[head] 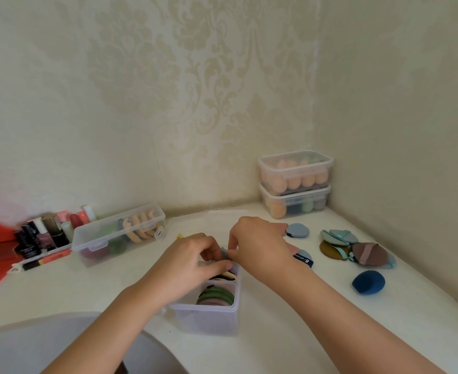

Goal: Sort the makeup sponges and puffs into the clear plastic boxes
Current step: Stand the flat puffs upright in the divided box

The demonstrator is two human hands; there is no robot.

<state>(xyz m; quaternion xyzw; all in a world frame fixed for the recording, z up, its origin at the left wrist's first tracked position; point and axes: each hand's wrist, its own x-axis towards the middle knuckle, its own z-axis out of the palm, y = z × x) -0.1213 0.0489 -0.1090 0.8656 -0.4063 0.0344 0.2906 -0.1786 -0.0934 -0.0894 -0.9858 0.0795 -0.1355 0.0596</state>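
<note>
We have both hands over the clear box (209, 317) now: left hand (192, 263) and right hand (257, 244) each pinch a grey puff (224, 252) with curled fingers, just above the far compartment. Loose puffs (363, 252) lie on the table (290, 333), right side.

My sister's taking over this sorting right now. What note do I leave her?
Left hand and right hand both pinch a grey-blue puff over the open divided box.
Done: green and pink puffs stacked in its near compartment; two lidded boxes in the corner hold sponges.
To do: seat this puff, then sort the loose puffs and dark blue sponge on the right.
</note>
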